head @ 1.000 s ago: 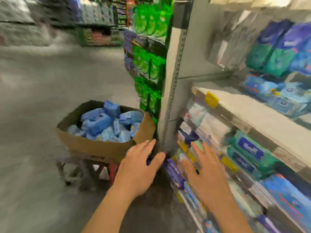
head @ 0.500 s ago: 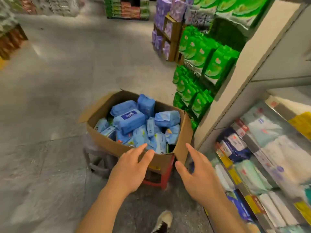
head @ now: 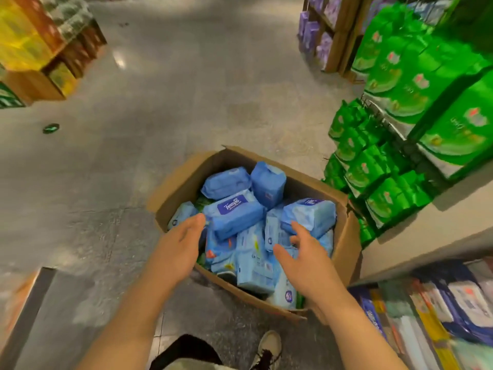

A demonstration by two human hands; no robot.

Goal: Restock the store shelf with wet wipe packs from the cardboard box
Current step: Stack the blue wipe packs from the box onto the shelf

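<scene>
Currently, cardboard box (head: 344,236): well stocked with blue wet wipe packs (head: 234,214). Your left hand (head: 178,247) and right hand (head: 304,263): spread, empty, over them. Shelf (head: 432,311) restocking remains.

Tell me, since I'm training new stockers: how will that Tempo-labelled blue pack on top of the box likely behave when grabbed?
The Tempo pack looks like soft film wrap with rounded, puffy edges, so it probably gives under the fingers rather than staying stiff. Its glossy surface may be a bit slippery. It lies tilted on loose packs in the cardboard box, so neighbours may shift when it lifts.
</scene>
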